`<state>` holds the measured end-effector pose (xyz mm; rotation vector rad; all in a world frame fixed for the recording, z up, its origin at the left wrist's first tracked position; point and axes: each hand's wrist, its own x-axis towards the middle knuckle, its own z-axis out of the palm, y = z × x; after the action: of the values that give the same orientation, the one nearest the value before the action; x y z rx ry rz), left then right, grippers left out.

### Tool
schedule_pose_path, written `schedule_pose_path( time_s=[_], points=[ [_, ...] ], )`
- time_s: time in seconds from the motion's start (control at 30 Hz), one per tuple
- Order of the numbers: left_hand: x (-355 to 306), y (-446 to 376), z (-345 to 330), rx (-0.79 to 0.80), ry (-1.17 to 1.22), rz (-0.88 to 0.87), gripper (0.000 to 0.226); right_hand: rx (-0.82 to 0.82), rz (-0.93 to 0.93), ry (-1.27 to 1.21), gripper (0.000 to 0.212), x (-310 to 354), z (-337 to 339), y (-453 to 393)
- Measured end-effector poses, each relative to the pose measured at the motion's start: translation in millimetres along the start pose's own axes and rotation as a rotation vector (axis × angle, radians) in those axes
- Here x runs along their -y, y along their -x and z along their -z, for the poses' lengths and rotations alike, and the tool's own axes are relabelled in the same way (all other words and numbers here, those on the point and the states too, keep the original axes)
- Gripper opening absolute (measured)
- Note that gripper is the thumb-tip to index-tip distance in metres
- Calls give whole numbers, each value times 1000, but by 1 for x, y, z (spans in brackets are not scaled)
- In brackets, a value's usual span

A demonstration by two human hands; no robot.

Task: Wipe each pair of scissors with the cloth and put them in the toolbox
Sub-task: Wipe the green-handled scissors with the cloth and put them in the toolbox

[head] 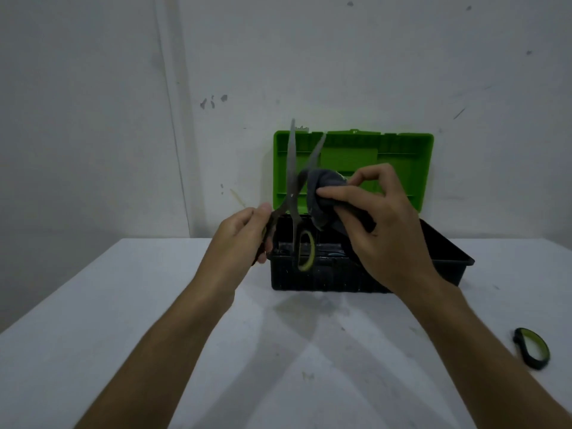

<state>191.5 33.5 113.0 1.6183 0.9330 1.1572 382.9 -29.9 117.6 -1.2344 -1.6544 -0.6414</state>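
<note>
The left hand (244,233) gripped one handle of the opened scissors (292,187), blades upward, while the right hand (380,230) pinched the grey cloth (322,193) against one blade above the toolbox (445,246).

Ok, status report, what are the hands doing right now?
Left hand holds open green-handled scissors. Right hand presses grey cloth on a blade. Black toolbox with green lid open behind. Nothing in the way.
</note>
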Motion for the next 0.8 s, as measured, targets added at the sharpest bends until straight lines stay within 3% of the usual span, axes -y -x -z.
schedule_pose_path(
  time_s=[0.17, 0.33, 0.6, 0.7, 0.8],
  points=[
    [5, -5, 0, -24, -20, 67, 28, -130, -48, -38, 26, -5, 19, -10],
    [17, -6, 2, -102, -290, -94, 13, -243, -82, -37, 26, -7, 48, -19],
    [19, -1, -4, -160, -555, -225, 23, 184, -60, 55, 34, 8, 22, -10],
    [17, -1, -3, -198, -545, -319, 24, 257, -59, 144, 38, 10, -2, 2],
    [14, -1, 0, -231, -559, -385, 25, 217, -61, 190, 43, -1, -15, 11]
  ],
)
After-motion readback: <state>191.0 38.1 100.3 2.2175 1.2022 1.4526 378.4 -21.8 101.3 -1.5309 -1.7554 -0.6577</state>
